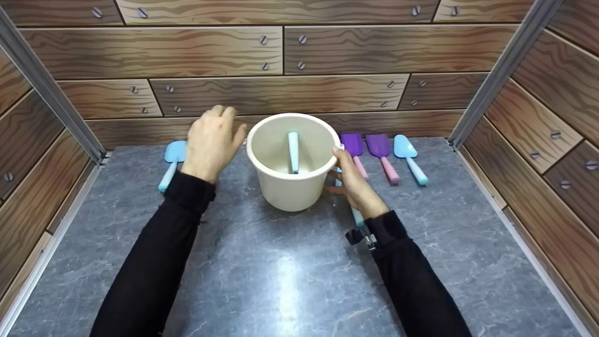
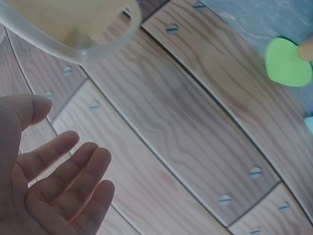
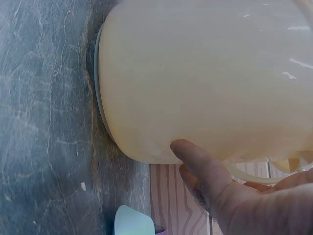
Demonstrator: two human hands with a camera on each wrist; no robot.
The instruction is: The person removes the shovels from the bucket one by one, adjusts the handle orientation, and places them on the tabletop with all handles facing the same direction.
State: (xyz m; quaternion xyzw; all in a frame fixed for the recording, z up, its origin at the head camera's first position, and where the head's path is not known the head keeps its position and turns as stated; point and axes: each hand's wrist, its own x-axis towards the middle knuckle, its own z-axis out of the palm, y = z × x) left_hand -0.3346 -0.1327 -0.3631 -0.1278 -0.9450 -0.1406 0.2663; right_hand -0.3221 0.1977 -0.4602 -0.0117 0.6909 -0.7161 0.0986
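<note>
A cream bucket (image 1: 292, 189) stands on the grey tabletop, with a turquoise handle (image 1: 293, 152) sticking up inside it; the rest of that tool is hidden. My right hand (image 1: 353, 182) holds the bucket's right side, thumb at the rim and fingers along the outer wall; in the right wrist view a fingertip touches the wall. Left of the bucket my left hand (image 1: 210, 142) is raised, apart from it, palm empty and fingers loosely bent in the left wrist view. Near that hand lies a blue toy shovel (image 1: 175, 152). Another turquoise handle (image 1: 357, 216) shows partly beneath my right wrist.
Right of the bucket lie two purple toy shovels (image 1: 378, 145) with pink handles and a light blue one (image 1: 405, 147). The left wrist view shows a green blade (image 2: 288, 63). Wood-patterned walls (image 1: 281, 96) enclose the back and both sides.
</note>
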